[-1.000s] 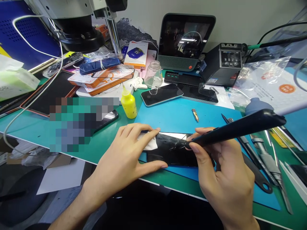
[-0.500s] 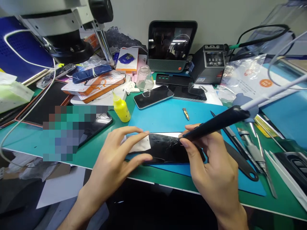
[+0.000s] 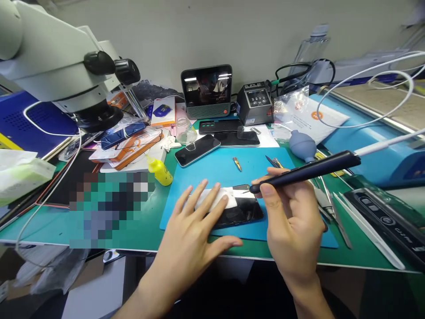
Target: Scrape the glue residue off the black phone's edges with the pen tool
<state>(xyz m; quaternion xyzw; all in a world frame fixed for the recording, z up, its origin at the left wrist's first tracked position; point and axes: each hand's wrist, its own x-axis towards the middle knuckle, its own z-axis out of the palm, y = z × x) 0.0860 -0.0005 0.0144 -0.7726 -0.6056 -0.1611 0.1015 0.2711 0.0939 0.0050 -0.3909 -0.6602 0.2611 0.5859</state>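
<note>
At a cluttered repair bench, seen from the head camera, a person's left hand (image 3: pixel 191 230) lies open and flat, fingers spread across a white cloth (image 3: pixel 215 197) that covers the left end of a dark phone (image 3: pixel 244 212). The thumb rests on the near edge of the blue mat (image 3: pixel 212 170). The right hand (image 3: pixel 292 226) is closed around a black pen-like tool (image 3: pixel 305 172), pinched near its tip between thumb and fingers, with a white cable (image 3: pixel 388 141) trailing off to the right.

The phone lies near the middle of the mat, just in front of both hands. A second earlier the left hand gripped the phone's left end, with the thumb at its near edge. Now it has flattened down over the cloth. The tool's tip, which was then on the cracked glass at mid-phone, now sits at the phone's far right edge. Whether it touches cannot be told. The shaft has also dropped to a more level angle. The view has pulled back, so the whole bench shows smaller.

By the look of it, the work point has shifted along the glass, with the phone pinned flatter under the palm.

A microscope (image 3: pixel 59 75) looms at far left. A yellow bottle (image 3: pixel 159 170) stands left of the mat, and a blower bulb (image 3: pixel 302 145) sits to the far right.
</note>
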